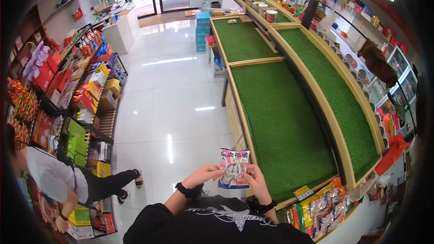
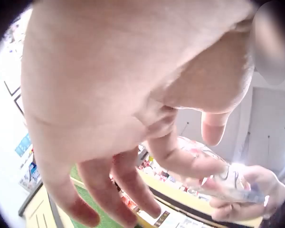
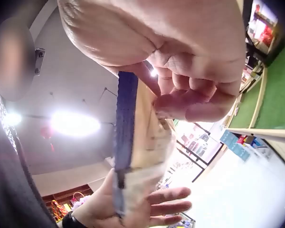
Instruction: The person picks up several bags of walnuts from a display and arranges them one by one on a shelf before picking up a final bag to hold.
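Upright before the person's chest is a pink, white and blue snack packet [image 1: 233, 168] with a cartoon drawing. The right hand [image 1: 257, 183] pinches its right edge. In the right wrist view, that hand's [image 3: 180, 66] fingers curl by the packet's [image 3: 145, 152] edge. The left hand [image 1: 205, 175] touches the packet's left side; in the left wrist view its [image 2: 104, 95] index finger lies against the packet, thumb apart, other fingers loosely extended. Across the packet in the right wrist view, the left hand [image 3: 107, 209] has straight, spread fingers.
A wooden-edged display counter with green turf [image 1: 280, 117] runs along the right, with bagged snacks [image 1: 321, 210] at its near end. Stocked shelves [image 1: 86, 95] and a person in a white shirt [image 1: 49, 171] are left of the tiled floor [image 1: 153, 108]. Blue boxes [image 1: 202, 31] stand further off.
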Demonstrator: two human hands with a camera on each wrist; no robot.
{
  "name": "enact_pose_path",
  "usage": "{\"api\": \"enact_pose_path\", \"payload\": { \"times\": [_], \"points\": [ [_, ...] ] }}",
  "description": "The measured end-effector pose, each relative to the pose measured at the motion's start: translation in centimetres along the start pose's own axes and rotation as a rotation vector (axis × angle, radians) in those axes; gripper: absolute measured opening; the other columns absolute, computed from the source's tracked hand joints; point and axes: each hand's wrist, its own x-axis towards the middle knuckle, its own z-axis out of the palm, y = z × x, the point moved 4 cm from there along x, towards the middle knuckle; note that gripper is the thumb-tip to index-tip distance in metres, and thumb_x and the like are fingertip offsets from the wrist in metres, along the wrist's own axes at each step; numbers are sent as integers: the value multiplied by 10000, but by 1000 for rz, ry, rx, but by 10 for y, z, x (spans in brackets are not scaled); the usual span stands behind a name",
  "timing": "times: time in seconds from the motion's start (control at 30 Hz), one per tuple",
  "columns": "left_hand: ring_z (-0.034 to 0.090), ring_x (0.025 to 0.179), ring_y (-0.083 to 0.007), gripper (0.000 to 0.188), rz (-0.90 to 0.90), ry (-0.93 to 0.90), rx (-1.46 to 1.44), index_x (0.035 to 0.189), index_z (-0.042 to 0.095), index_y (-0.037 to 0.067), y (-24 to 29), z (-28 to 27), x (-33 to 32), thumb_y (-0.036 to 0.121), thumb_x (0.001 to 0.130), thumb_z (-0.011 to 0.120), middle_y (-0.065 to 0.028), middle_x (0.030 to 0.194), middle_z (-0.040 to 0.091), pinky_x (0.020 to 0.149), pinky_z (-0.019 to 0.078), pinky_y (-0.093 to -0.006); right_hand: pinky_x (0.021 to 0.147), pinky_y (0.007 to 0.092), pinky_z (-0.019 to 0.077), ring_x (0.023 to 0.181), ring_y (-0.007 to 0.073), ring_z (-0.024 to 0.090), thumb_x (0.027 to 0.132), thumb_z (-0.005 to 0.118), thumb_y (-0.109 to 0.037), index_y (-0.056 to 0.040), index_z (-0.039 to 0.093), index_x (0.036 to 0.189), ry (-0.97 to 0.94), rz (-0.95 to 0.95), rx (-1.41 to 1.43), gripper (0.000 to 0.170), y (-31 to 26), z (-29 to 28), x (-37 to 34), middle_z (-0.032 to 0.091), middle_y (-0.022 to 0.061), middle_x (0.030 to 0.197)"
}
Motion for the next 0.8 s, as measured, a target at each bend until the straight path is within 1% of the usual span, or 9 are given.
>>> {"api": "enact_pose_path", "payload": {
  "times": [0.1, 0.17, 0.27, 0.37, 0.47, 0.53, 0.63, 0.67, 0.8],
  "points": [
    [547, 794, -159, 254, 162, 186, 440, 780, 593, -3, 14, -33, -19, 241, 851, 591, -62, 893, 595, 788, 420, -295, 772, 223, 423, 844, 99, 532, 871, 452, 28, -17, 454, 1084, -62, -109, -184, 218, 5, 33, 25, 557, 61, 931],
    [565, 875, -182, 242, 137, 213, 477, 871, 607, 8, 19, -49, -31, 248, 838, 608, -72, 928, 610, 830, 423, -305, 769, 228, 414, 849, 101, 517, 871, 432, 13, 0, 537, 949, -76, -110, -215, 132, 11, 50, 38, 551, 30, 903],
    [563, 907, -170, 234, 86, 320, 352, 919, 603, 13, 20, -77, -49, 234, 842, 603, -75, 959, 611, 826, 426, -300, 786, 239, 407, 866, 101, 511, 870, 420, 15, 3, 561, 870, -107, -18, -130, 141, 10, 76, 60, 544, 20, 891],
    [571, 931, -195, 260, 52, 412, 298, 954, 603, 27, 9, -99, -61, 264, 850, 587, -79, 967, 616, 796, 436, -307, 790, 234, 401, 863, 97, 506, 874, 419, 12, -4, 565, 851, -281, -195, -263, 149, -7, 97, 77, 543, 29, 893],
    [570, 918, -171, 275, 40, 450, 96, 1034, 569, 15, 0, -108, -63, 237, 873, 553, -71, 991, 613, 788, 441, -289, 778, 229, 401, 854, 90, 505, 873, 440, 10, -7, 551, 917, -416, -205, -213, 120, -10, 113, 95, 543, 36, 906],
    [559, 914, -136, 302, 24, 463, -209, 1095, 527, -7, 0, -118, -60, 199, 876, 549, -72, 1011, 602, 791, 445, -268, 777, 226, 402, 839, 90, 510, 868, 475, -6, -12, 518, 998, -387, -2, -128, 137, -3, 121, 112, 539, 45, 913],
    [549, 915, -119, 331, 11, 570, -202, 1126, 496, -18, 37, -128, -51, 175, 866, 569, -72, 1015, 592, 792, 447, -254, 809, 242, 413, 861, 98, 527, 861, 510, -32, -7, 478, 1107, -372, 11, -214, 249, -3, 122, 137, 542, 48, 903],
    [452, 673, -20, 322, 85, 600, -217, 1091, 517, 0, 55, -132, -44, 199, 849, 591, 20, 825, 562, 542, 348, -165, 809, 242, 413, 861, 98, 527, 861, 510, -32, -7, 478, 1107, -380, 9, -212, 249, -5, 124, 146, 542, 48, 903],
    [447, 658, -23, 281, 141, 625, -166, 1050, 545, 3, 68, -158, -7, 191, 846, 594, 27, 792, 559, 534, 335, -174, 814, 270, 444, 887, 129, 556, 831, 596, -136, 24, 463, 1169, -427, 37, -177, 397, -11, 120, 198, 580, 89, 964]
  ]
}}
